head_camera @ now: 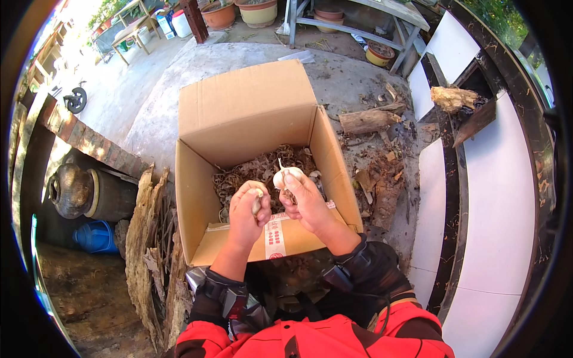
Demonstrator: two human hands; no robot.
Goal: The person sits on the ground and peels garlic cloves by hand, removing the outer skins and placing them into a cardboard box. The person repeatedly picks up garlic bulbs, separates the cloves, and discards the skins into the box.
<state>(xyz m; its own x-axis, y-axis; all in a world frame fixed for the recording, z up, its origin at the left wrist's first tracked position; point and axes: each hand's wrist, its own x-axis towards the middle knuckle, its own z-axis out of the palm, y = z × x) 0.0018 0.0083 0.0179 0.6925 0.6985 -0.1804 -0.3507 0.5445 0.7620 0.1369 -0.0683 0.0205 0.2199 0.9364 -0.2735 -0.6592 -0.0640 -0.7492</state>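
Observation:
An open cardboard box (246,96) stands before me, its near flap bearing printed tape (275,237). Dry brown husks and stems (255,168) lie inside it. Over the box, my right hand (306,201) grips a whitish garlic bulb (288,177) between thumb and fingers, with a thin stalk pointing up. Beside it on the left, my left hand (250,210) is closed around a small pale piece, seemingly garlic (257,205), mostly covered by the fingers. The two hands are apart.
Split wood (145,250) leans left of the box, near a blue plastic container (95,236) and a glazed jar (74,191). A log (369,121) and bark (387,192) lie to the right, beside white panels (499,201). A bench (353,27) and flowerpots (257,12) stand beyond.

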